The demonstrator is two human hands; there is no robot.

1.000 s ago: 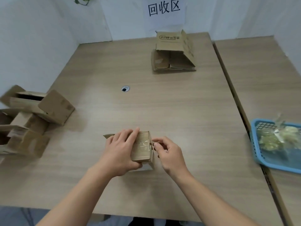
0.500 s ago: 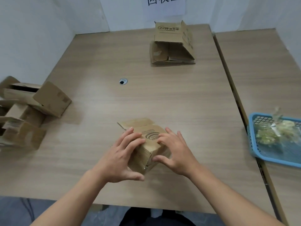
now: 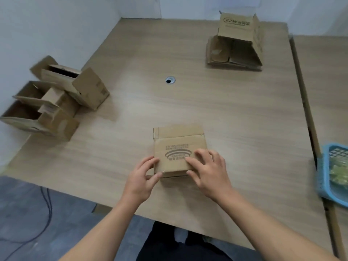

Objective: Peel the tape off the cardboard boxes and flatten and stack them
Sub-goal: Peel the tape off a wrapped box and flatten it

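Note:
A small brown cardboard box (image 3: pixel 177 146) with a printed logo lies on the wooden table (image 3: pixel 226 110) near its front edge, one flap sticking out at the far side. My left hand (image 3: pixel 142 176) grips its near left corner, where clear tape shows. My right hand (image 3: pixel 209 170) lies flat on its top right with fingers spread. A stack of flattened boxes (image 3: pixel 233 57) sits at the far right, with one half-folded box standing on it. Several opened boxes (image 3: pixel 54 102) are heaped at the table's left edge.
A blue plastic basket (image 3: pixel 327 178) with crumpled tape sits at the right, on a second table. A round cable hole (image 3: pixel 170 80) is in the table's middle. White walls close the far and left sides. Dark cables lie on the floor at lower left.
The box has been turned so its printed face points up and squared to me. My view has swung left and down; both hands have shifted on the box.

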